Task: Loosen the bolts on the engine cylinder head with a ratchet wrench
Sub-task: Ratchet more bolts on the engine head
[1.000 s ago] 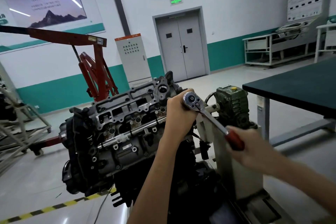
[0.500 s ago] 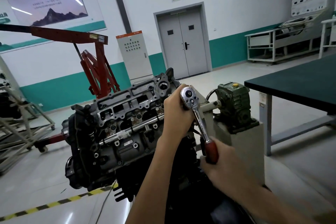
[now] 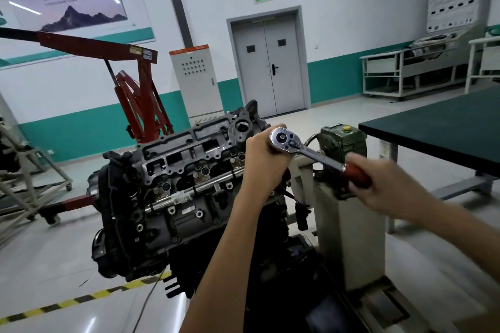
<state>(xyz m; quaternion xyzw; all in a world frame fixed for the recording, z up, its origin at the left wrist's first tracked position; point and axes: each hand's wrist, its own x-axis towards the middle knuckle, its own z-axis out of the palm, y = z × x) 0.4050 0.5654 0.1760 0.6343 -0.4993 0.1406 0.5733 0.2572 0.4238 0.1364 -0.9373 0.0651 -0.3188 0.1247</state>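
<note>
The engine cylinder head [image 3: 186, 165] sits tilted on a stand in the middle of the view, its bolts and ports facing me. A chrome ratchet wrench [image 3: 305, 153] with a red handle stands over the head's right end. My left hand [image 3: 266, 157] grips the wrench just below its round head, hiding the socket and the bolt under it. My right hand [image 3: 384, 186], blurred by motion, holds the red handle, which points right and slightly down.
A grey stand column [image 3: 349, 227] with a green gearbox [image 3: 343, 143] is right of the engine. A dark-topped workbench [image 3: 443, 127] stands at the far right. A red engine crane [image 3: 135, 94] is behind the engine. Yellow-black floor tape [image 3: 89, 297] runs at lower left.
The wrench handle swung from right to nearly straight down, then back up to the right with my right hand on it. My left hand stayed at the wrench head.
</note>
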